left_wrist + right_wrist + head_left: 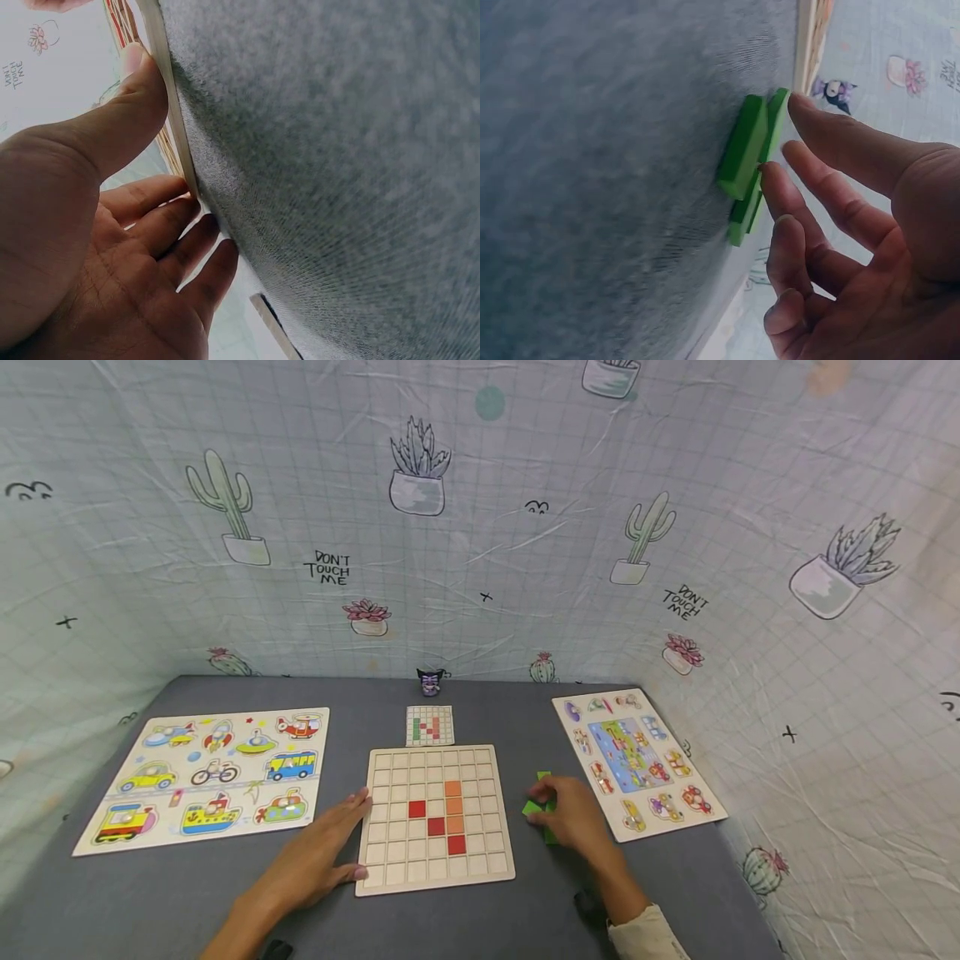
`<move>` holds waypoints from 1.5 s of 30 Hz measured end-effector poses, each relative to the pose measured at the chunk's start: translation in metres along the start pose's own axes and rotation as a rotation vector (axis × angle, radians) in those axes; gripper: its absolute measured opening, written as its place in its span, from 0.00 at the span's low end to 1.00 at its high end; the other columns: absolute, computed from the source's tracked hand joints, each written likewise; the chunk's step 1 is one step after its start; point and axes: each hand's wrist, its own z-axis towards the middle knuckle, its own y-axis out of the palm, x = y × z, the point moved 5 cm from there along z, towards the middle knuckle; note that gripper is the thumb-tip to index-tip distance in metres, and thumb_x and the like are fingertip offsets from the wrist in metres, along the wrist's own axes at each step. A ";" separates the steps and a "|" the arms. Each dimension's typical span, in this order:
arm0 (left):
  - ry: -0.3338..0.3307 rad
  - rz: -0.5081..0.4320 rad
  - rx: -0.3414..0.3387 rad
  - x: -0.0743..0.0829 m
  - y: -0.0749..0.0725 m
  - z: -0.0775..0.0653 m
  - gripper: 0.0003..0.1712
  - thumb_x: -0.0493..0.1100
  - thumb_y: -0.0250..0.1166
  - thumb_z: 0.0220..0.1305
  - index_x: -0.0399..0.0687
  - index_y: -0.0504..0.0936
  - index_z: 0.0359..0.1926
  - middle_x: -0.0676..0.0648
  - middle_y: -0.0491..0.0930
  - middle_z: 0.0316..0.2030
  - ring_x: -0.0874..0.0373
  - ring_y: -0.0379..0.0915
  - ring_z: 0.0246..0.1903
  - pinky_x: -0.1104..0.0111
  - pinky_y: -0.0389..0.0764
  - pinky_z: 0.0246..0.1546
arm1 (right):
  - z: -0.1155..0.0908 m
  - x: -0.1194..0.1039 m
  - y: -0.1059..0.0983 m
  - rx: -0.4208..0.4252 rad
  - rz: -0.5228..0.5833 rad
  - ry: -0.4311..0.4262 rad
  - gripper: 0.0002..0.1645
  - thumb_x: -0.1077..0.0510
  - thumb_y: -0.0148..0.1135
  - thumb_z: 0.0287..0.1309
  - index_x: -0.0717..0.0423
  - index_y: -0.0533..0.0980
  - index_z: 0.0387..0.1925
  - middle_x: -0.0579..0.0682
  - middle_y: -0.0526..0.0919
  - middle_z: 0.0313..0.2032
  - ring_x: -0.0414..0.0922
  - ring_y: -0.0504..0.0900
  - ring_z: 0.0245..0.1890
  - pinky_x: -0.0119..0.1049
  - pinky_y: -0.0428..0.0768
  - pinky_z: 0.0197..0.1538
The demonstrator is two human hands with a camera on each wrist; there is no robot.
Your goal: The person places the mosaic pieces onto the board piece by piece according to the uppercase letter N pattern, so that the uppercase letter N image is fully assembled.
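A square wooden grid board (pixel 390 853) lies on the table, with red tiles (pixel 436 827) and orange tiles (pixel 454 806) in some cells. My left hand (pixel 322 852) rests at the board's left edge, thumb near the lower corner and extended fingers higher up; in the left wrist view the thumb (pixel 135 105) lies against the rim. To the right of the board, my right hand (pixel 573 814) pinches a green block (pixel 532 808) between thumb and index finger. Other green blocks (pixel 742 150) lie close beside it on the table, partly hidden by the hand in the head view.
Behind the board lie a small pattern card (pixel 430 726) with coloured squares and a small dark figurine (pixel 430 682). A vehicle puzzle board (pixel 255 768) is at left, another picture puzzle (pixel 637 760) at right. A printed cloth (pixel 480 543) hangs behind the grey table (pixel 360 693).
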 end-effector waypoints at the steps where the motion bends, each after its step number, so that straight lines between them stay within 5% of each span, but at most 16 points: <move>1: -0.002 -0.001 -0.001 0.000 0.000 0.000 0.55 0.48 0.83 0.55 0.36 0.67 0.78 0.39 0.63 0.81 0.37 0.63 0.78 0.42 0.71 0.73 | -0.001 0.001 0.000 -0.008 -0.019 0.010 0.18 0.59 0.88 0.43 0.48 0.88 0.37 0.43 0.86 0.31 0.40 0.82 0.35 0.42 0.79 0.43; 12: -0.003 0.005 -0.019 0.000 0.001 0.000 0.54 0.50 0.82 0.57 0.36 0.66 0.78 0.39 0.62 0.81 0.36 0.62 0.78 0.42 0.70 0.73 | 0.000 0.000 0.004 -0.032 -0.070 0.004 0.17 0.58 0.89 0.41 0.45 0.85 0.30 0.41 0.82 0.27 0.37 0.75 0.28 0.35 0.74 0.35; 21: -0.007 -0.003 -0.002 0.002 0.001 0.000 0.55 0.50 0.83 0.55 0.36 0.67 0.78 0.38 0.64 0.80 0.36 0.64 0.78 0.41 0.71 0.72 | 0.000 -0.015 0.005 -0.022 0.024 -0.031 0.14 0.61 0.85 0.48 0.45 0.85 0.32 0.38 0.77 0.20 0.36 0.73 0.21 0.32 0.71 0.27; 32: -0.020 0.000 -0.025 0.000 0.002 0.002 0.55 0.50 0.82 0.56 0.37 0.66 0.79 0.39 0.63 0.81 0.36 0.62 0.78 0.41 0.70 0.73 | 0.013 -0.058 0.014 -0.006 0.154 -0.096 0.10 0.59 0.81 0.55 0.45 0.85 0.35 0.39 0.80 0.24 0.38 0.73 0.25 0.32 0.71 0.29; 45: -0.035 -0.013 -0.045 -0.001 0.002 0.003 0.56 0.51 0.83 0.55 0.38 0.66 0.79 0.38 0.62 0.81 0.35 0.61 0.79 0.40 0.69 0.73 | 0.035 -0.107 0.046 -0.098 0.228 -0.132 0.08 0.58 0.80 0.58 0.45 0.85 0.35 0.42 0.83 0.27 0.40 0.76 0.27 0.33 0.72 0.28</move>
